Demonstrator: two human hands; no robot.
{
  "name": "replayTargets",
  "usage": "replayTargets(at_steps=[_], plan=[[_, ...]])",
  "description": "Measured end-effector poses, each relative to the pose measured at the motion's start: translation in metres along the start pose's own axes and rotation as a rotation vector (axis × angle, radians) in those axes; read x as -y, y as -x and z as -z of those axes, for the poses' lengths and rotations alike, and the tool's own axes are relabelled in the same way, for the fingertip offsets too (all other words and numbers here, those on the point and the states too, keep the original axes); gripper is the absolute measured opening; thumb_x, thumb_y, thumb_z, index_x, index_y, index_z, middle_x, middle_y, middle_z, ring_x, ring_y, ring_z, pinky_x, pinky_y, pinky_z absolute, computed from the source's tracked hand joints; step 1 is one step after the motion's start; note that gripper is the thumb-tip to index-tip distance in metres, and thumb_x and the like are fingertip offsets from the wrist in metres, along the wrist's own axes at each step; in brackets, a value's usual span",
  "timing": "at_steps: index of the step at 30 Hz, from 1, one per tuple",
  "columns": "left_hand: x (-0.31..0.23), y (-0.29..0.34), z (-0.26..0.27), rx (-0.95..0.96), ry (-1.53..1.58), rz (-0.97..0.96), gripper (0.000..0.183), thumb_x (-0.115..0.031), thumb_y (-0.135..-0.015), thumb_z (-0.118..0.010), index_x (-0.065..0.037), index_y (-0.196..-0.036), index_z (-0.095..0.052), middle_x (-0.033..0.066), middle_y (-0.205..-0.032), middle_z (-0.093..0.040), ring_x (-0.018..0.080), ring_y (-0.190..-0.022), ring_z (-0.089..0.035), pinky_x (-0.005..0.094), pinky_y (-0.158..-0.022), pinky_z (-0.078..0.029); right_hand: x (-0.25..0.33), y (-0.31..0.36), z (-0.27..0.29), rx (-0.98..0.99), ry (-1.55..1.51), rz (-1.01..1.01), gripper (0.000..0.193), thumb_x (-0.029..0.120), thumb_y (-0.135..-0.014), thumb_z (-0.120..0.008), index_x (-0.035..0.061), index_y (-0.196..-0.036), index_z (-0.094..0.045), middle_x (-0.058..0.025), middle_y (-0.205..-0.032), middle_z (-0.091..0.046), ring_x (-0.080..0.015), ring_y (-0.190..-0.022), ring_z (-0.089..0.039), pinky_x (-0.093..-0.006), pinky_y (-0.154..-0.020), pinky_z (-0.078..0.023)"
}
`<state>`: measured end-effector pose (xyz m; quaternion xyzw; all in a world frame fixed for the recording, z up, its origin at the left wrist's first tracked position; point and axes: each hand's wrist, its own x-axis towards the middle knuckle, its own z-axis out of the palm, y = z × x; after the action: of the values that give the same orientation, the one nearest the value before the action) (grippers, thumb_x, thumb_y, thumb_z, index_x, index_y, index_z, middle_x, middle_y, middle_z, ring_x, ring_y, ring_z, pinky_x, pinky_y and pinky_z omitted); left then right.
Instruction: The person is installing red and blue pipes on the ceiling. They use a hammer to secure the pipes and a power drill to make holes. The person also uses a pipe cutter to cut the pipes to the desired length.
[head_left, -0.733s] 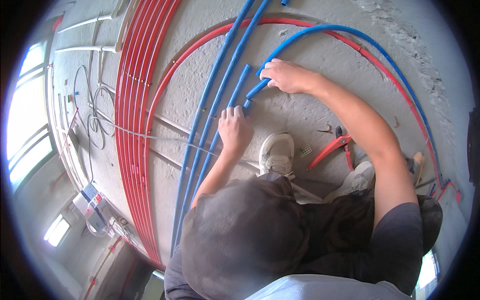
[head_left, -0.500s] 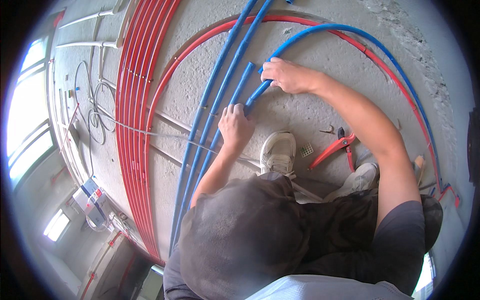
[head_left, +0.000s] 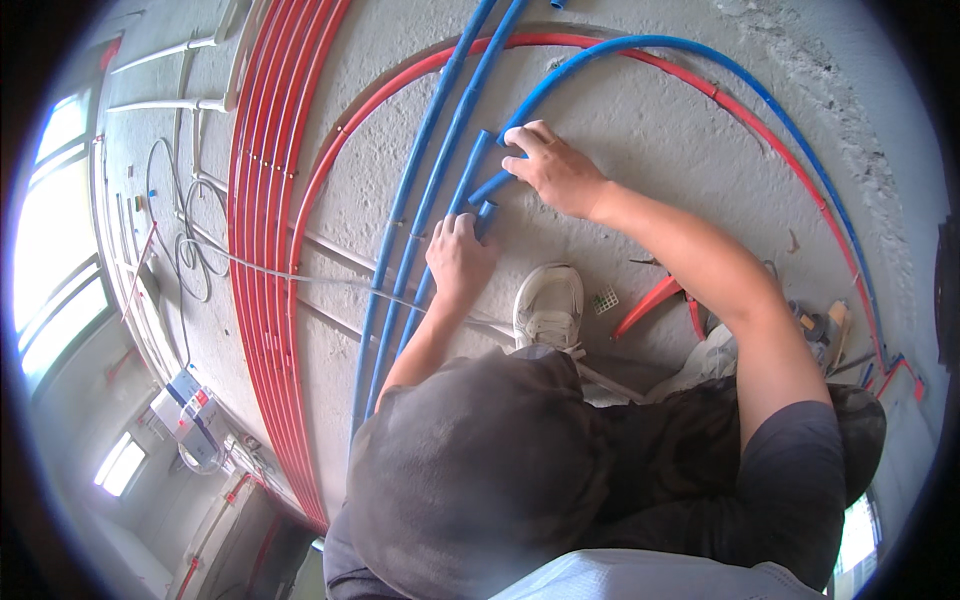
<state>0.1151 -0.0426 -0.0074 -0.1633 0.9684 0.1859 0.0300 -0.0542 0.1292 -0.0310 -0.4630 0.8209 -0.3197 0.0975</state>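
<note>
My left hand (head_left: 461, 258) is closed around a short piece of blue pipe (head_left: 487, 216), whose open end sticks up past the fingers. It is beside a straight blue pipe (head_left: 481, 150) that ends just beyond the hand. My right hand (head_left: 556, 174) pinches a curved blue pipe (head_left: 650, 42) near its cut end, partly hiding it. That cut end lies between my hands, apart from the short piece. The curved pipe arcs away across the floor to the right.
Long blue pipes (head_left: 437, 120) and a bank of red pipes (head_left: 262, 200) run along the left. A curved red pipe (head_left: 400, 80) passes beneath blue ones. A red-handled cutter (head_left: 648, 306) lies near my shoe (head_left: 548, 305), beside a small light grid piece (head_left: 606, 299). A grey cable (head_left: 330, 280) crosses the pipes.
The short piece and the curved pipe's end, in line and touching earlier, are now apart. My right hand has shifted slightly left with the pipe; my left hand has lowered a little.
</note>
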Motion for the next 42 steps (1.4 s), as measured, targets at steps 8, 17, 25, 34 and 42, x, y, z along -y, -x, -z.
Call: replayTargets(at_steps=[8,17,25,34,42], plan=[[-0.002,0.0,0.003,0.029,-0.007,0.013,0.031,-0.016,-0.074,-0.074,-0.002,-0.102,-0.07,0.0147,-0.099,-0.069,0.0359,-0.101,-0.066,0.0474,-0.086,-0.055,-0.022,-0.007,0.018,-0.08,0.113,0.18,0.02,0.015,-0.093,-0.063,0.0053,-0.106,-0.074,-0.0072,-0.121,-0.062,-0.0292,-0.121,-0.056,-0.0411,-0.107,-0.05],[-0.004,0.0,0.004,0.048,-0.003,0.034,0.032,-0.018,-0.075,-0.077,-0.002,-0.102,-0.07,0.0145,-0.1,-0.069,0.0353,-0.103,-0.066,0.0469,-0.087,-0.055,-0.011,-0.009,0.028,0.028,0.172,0.258,0.023,0.013,-0.092,-0.061,0.0037,-0.109,-0.074,-0.0055,-0.118,-0.062,-0.0265,-0.118,-0.054,-0.0376,-0.106,-0.051],[-0.007,-0.001,0.006,0.058,0.003,0.045,0.032,-0.019,-0.076,-0.077,-0.002,-0.102,-0.07,0.0149,-0.1,-0.069,0.0361,-0.102,-0.066,0.048,-0.087,-0.055,-0.028,-0.019,0.023,0.082,0.038,0.253,0.022,0.012,-0.093,-0.062,0.0068,-0.111,-0.074,-0.0061,-0.121,-0.063,-0.0269,-0.122,-0.054,-0.038,-0.108,-0.051],[-0.024,-0.021,0.004,-0.005,0.026,-0.09,0.034,-0.027,-0.086,-0.078,-0.001,-0.105,-0.066,0.0169,-0.102,-0.066,0.0375,-0.099,-0.067,0.0482,-0.083,-0.054,0.014,-0.003,-0.001,-0.186,0.09,0.176,0.033,0.012,-0.09,-0.064,0.0091,-0.122,-0.071,-0.0105,-0.124,-0.063,-0.0298,-0.127,-0.058,-0.0436,-0.106,-0.05],[-0.022,-0.032,-0.007,0.044,-0.019,-0.098,0.033,-0.031,-0.092,-0.073,-0.004,-0.11,-0.066,0.0156,-0.103,-0.066,0.0372,-0.097,-0.068,0.0485,-0.082,-0.055,0.008,0.006,0.003,-0.029,-0.038,-0.294,0.028,0.005,-0.091,-0.063,0.001,-0.118,-0.071,-0.0167,-0.109,-0.07,-0.0388,-0.103,-0.069,-0.0497,-0.089,-0.056]])
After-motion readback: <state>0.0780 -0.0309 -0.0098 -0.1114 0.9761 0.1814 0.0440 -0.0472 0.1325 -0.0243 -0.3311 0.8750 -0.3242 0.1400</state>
